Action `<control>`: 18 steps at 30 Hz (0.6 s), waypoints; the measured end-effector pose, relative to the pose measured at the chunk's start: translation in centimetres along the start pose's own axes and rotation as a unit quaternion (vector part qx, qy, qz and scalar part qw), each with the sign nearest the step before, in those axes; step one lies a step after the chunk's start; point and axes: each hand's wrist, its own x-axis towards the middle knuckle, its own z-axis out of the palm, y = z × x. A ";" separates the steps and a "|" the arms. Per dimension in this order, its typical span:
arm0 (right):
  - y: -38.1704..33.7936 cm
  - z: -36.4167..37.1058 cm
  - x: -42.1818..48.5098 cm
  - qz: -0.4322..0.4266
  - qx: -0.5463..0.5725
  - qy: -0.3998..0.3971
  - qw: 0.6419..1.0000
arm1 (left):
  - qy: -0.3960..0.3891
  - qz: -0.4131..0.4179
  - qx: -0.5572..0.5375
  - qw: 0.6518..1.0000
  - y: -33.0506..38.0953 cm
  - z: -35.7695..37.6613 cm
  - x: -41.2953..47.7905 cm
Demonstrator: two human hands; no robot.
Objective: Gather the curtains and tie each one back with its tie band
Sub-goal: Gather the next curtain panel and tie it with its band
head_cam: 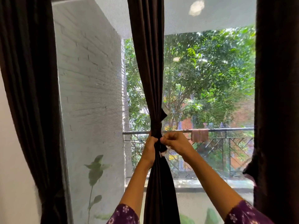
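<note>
A dark brown middle curtain point(148, 62) hangs in front of the window, gathered into a narrow waist at railing height. A matching dark tie band point(157, 126) wraps that waist, with a white-edged end sticking out at its upper right. My left hand point(149, 147) grips the gathered curtain from the left. From the right, my right hand point(175, 142) pinches the band's end against the curtain. A left curtain point(30, 94) hangs gathered by the wall. A right curtain point(276, 102) hangs at the frame's right edge.
Behind the curtains a sheer mesh screen point(90, 78) covers the window. Outside are a white brick wall, a balcony railing point(226, 130) with a cloth hung on it, and trees. A leafy plant point(95, 172) shows at the lower left.
</note>
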 end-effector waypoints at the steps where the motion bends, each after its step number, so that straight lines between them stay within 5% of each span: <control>1: 0.0 0.1 -0.1 -0.001 -0.004 0.003 1.000 | 0.002 -0.004 -0.004 1.000 0.0 -0.1 0.0; 10: -3.5 -0.8 -0.6 -0.009 0.027 0.115 0.993 | 0.014 0.098 0.100 0.990 2.4 -0.3 -1.3; 18: -7.1 -1.7 -1.7 -0.039 -0.041 0.148 0.987 | 0.191 0.227 0.125 0.947 6.4 1.5 -2.3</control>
